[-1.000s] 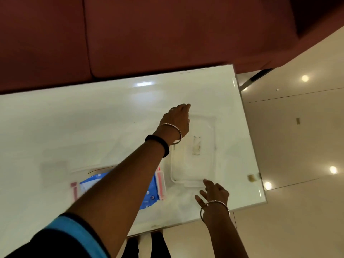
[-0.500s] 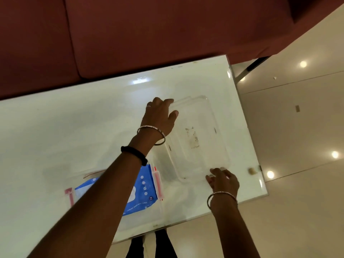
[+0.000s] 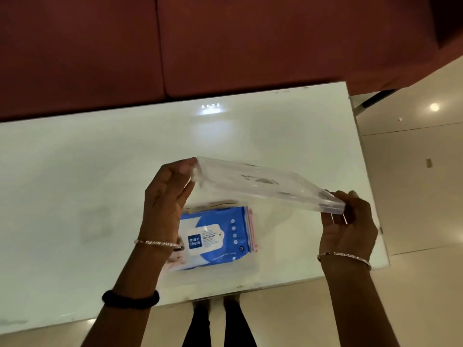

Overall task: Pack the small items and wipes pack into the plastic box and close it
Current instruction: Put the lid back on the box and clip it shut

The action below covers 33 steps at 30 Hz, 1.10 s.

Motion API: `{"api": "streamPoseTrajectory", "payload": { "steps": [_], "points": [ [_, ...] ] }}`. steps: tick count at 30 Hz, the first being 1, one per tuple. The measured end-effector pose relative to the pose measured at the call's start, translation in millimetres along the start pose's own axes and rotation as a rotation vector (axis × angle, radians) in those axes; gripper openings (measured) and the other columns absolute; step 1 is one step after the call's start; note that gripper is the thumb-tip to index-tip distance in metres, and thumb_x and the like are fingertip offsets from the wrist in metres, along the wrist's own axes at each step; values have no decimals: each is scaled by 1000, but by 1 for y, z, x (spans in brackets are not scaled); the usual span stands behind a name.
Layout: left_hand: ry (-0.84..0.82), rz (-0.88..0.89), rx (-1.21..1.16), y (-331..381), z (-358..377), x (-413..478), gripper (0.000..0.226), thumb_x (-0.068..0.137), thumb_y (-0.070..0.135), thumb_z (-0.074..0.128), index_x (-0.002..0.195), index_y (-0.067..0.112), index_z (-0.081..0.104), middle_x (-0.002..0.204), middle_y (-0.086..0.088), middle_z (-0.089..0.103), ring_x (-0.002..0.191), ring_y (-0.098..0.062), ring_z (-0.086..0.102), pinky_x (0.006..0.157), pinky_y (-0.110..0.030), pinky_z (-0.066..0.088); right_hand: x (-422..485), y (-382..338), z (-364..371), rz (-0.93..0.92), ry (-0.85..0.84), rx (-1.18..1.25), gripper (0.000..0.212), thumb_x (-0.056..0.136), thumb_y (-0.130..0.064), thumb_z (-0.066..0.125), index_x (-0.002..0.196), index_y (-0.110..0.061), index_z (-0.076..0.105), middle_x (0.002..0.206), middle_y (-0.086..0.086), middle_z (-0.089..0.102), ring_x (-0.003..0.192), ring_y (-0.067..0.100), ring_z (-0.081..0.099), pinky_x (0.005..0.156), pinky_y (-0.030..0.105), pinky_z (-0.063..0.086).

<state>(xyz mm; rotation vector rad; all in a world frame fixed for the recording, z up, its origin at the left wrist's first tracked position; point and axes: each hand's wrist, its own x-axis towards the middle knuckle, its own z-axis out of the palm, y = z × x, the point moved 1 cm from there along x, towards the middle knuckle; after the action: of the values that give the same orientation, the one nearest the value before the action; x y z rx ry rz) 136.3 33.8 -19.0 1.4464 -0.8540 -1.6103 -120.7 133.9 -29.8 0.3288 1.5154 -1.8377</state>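
A clear plastic lid hangs tilted in the air above the table, held at both ends. My left hand grips its left end and my right hand grips its right end. Below it sits the clear plastic box with pink side clips, and a blue and white wipes pack lies flat inside it. My left forearm hides the box's left part. I cannot make out any small items.
The white glossy table has its front edge close to my legs and its right edge just beyond my right hand. A dark red sofa runs along the far side. Shiny beige floor lies to the right.
Both hands lifted the clear lid off the table's right side and brought it left and up, over the box with the wipes pack. The camera view shifted left.
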Motion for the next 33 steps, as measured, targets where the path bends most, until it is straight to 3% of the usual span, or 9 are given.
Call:
{"api": "streamPoseTrajectory", "payload": {
  "steps": [2,5,8,12,14,18,21,23,33],
  "points": [
    [16,19,-34,-4,-26,-14,16,87,20,60,101,20,68,112,6,73,113,-10,64,93,-22,52,-13,9,2,-8,-48,-80,21,85,-4,66,70,-14,76,73,0,72,77,17,72,75,29,59],
    [35,29,-60,-14,-60,-34,40,87,-17,44,93,17,64,117,4,70,114,-9,63,83,-17,54,-31,25,-5,-63,-140,-284,22,80,9,68,89,-10,70,86,2,72,91,20,68,91,30,55],
    [79,26,-98,-23,-88,-51,52,80,-29,38,94,17,59,130,-5,62,122,-14,59,82,-20,55,-51,42,-13,-58,-233,-376,38,76,12,70,107,-10,67,98,-5,75,103,17,70,84,24,57],
    [109,29,-92,-38,-115,-64,61,79,-32,38,106,20,58,139,-3,55,124,-14,56,89,-24,52,-73,62,-24,-51,-350,-565,55,79,11,69,123,-21,63,129,-1,64,116,13,65,85,17,55],
    [111,37,-51,-46,-124,-66,63,77,-33,38,116,14,56,140,-5,53,126,-17,55,91,-24,52,-80,71,-29,-56,-396,-644,61,80,12,67,123,-31,62,128,3,64,114,10,65,86,17,55],
    [99,78,61,-60,-132,-65,68,74,-34,42,116,18,55,134,-3,56,131,-16,49,107,-33,42,-89,87,-33,-141,-394,-744,59,82,14,64,124,-27,60,129,4,65,122,15,61,104,39,48],
    [94,101,176,-70,-132,-63,69,76,-26,52,114,31,55,128,16,58,132,-8,47,105,-22,42,-92,99,-31,-193,-355,-813,54,85,11,63,127,-21,59,129,-2,64,124,11,58,109,45,44],
    [102,96,228,-78,-133,-61,67,77,-22,55,117,32,53,127,21,57,131,-6,48,104,-23,42,-92,106,-29,-223,-326,-857,52,85,9,62,126,-22,60,127,-4,65,122,10,59,108,44,45],
    [179,0,259,-90,-139,-64,58,78,-5,70,125,24,52,130,9,56,113,-13,61,89,-21,53,-90,118,-34,-332,-316,-968,52,88,5,61,133,-20,53,127,-12,59,118,3,56,102,27,46]
  ]
}}
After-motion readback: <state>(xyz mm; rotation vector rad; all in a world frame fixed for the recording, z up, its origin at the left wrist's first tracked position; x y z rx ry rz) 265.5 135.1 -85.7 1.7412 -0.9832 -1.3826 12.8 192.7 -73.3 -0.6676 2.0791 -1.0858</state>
